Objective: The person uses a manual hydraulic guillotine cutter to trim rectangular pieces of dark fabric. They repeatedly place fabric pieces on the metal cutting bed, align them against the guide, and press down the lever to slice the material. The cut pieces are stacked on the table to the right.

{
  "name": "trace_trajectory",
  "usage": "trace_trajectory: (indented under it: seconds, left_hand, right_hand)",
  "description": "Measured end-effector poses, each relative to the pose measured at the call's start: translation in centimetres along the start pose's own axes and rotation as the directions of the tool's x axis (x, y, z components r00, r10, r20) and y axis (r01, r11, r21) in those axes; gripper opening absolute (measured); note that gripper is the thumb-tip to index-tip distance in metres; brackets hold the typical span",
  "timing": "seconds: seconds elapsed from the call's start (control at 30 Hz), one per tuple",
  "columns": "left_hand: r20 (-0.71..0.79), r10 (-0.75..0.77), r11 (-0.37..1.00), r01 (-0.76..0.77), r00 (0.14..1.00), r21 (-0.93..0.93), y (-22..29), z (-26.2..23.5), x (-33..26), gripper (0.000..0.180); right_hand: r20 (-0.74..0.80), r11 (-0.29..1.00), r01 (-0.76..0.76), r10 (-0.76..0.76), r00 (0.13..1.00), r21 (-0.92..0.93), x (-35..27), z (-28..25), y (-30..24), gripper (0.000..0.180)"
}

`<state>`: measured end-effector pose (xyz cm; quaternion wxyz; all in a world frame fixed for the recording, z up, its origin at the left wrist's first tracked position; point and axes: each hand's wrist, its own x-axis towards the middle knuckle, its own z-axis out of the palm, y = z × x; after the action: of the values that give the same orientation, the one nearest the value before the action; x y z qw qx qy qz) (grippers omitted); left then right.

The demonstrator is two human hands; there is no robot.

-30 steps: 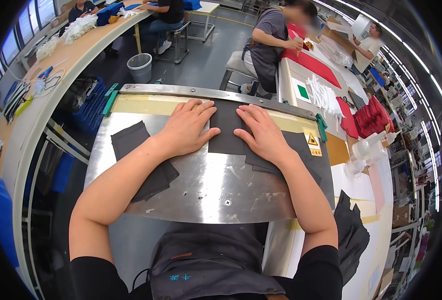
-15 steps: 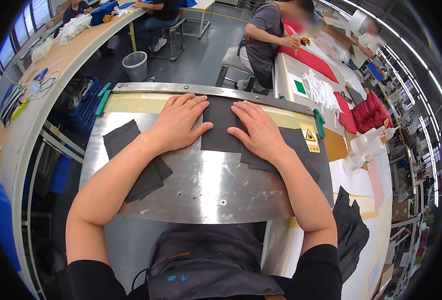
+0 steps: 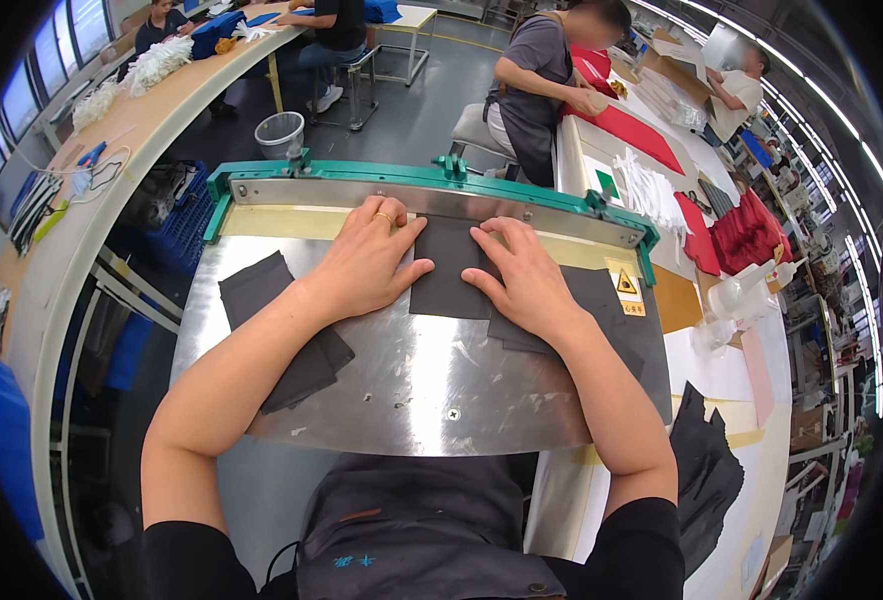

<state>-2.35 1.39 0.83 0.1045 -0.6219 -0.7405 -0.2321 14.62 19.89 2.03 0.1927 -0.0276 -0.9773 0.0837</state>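
Observation:
A black rectangular piece of sheet material (image 3: 448, 268) lies on the metal plate (image 3: 402, 400), its far edge reaching the metal bar (image 3: 352, 198) of a green hinged frame (image 3: 362, 172). My left hand (image 3: 370, 262) rests at the piece's left side, fingers bent towards the bar and thumb apart, on its edge. At the right side, my right hand (image 3: 524, 272) touches the piece with fingertips and thumb, the fingers apart. Neither hand grips anything. Under my left forearm is a stack of black pieces (image 3: 260, 290); more black pieces (image 3: 602, 300) lie partly hidden under my right hand and forearm.
A yellow warning label (image 3: 626, 283) marks the plate's right side. On the right table are black scraps (image 3: 704, 480), red pieces (image 3: 747, 232) and clear bottles (image 3: 732, 292). A grey bin (image 3: 280, 134) stands beyond the left table. A co-worker (image 3: 537, 85) sits ahead at the right.
The green frame with its metal bar now shows along the whole far edge, where before mostly the bar and green ends showed. My fingers have bent a little; the view has shifted slightly.

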Motion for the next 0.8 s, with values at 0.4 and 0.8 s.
trace_trajectory:
  seconds: [0.4,0.8]
  left_hand:
    - [0.097,0.158,0.983,-0.147,0.983,-0.112,0.5,0.0,-0.2,0.062]
    - [0.204,-0.340,0.922,0.283,0.918,0.262,4.2,-1.7,-0.3,0.062]
  right_hand:
    - [0.078,0.971,-0.014,-0.004,0.997,0.240,0.1,0.2,1.0,0.051]
    - [-0.112,0.968,0.145,-0.125,0.986,0.202,0.2,-1.3,-0.8,0.037]
